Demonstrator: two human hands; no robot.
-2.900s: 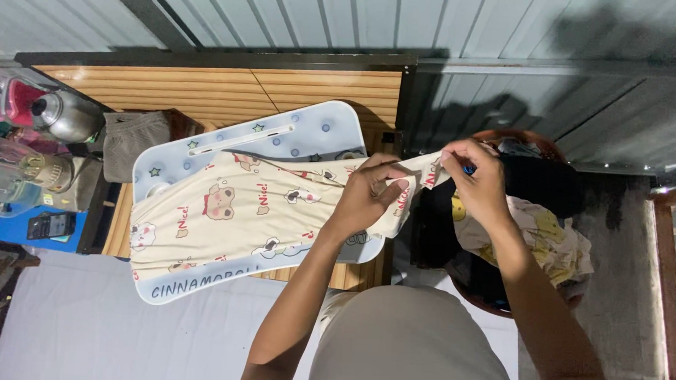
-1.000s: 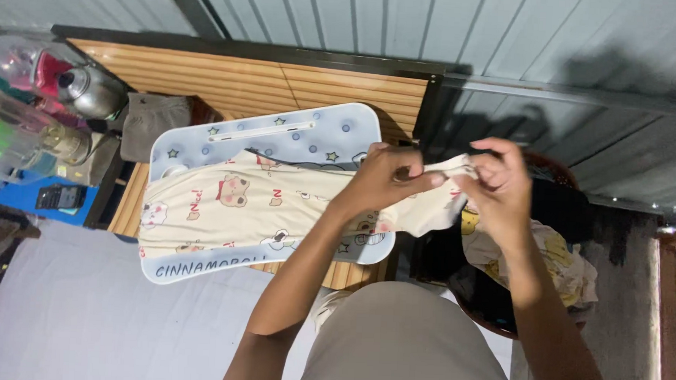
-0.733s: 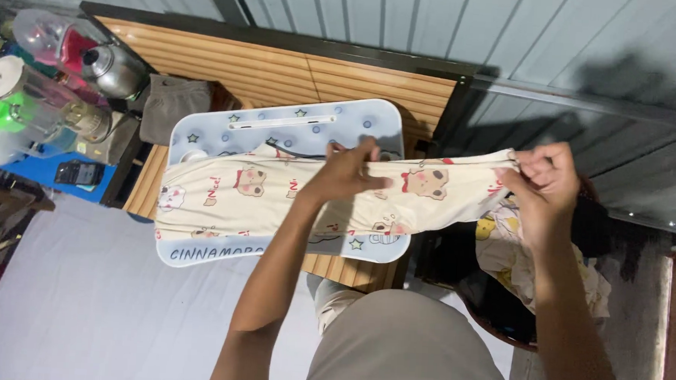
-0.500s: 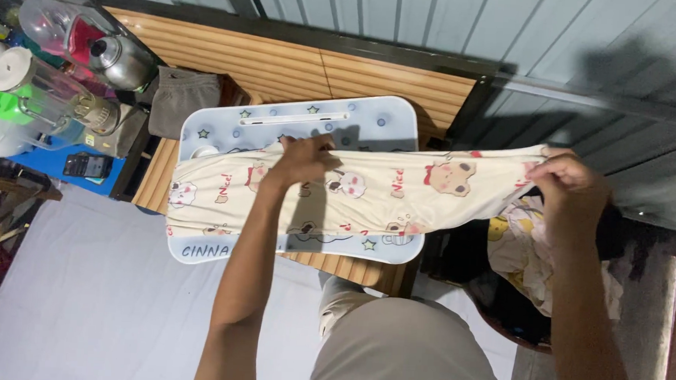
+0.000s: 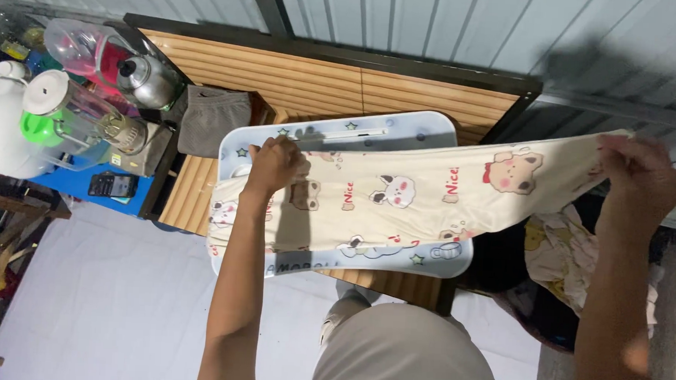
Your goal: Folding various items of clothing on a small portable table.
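1. The left hand is pressing down on the cream printed cloth, near its left end, with its fingers curled over the upper edge; whether they are pinching the cloth or only pressing it is not clear.
2. The right hand is holding the cloth's other end up in the air, out past the bench, with its fingers closed tight on the bunched corner.
3. The cloth is stretching in a long band between the two hands, lying flat on the pale blue lap tray at the left and hanging free at the right.
4. The tray is resting on the slatted wooden bench, and its lower rim is sticking out from under the cloth.
5. A folded grey cloth is lying on the bench just beside the tray's upper left corner.
6. A steel kettle and a clear plastic jug with a white lid are standing to the left of the bench, and a phone is lying on a blue surface below them.
7. A pile of clothes, yellow-printed and dark, is sitting under the right forearm.
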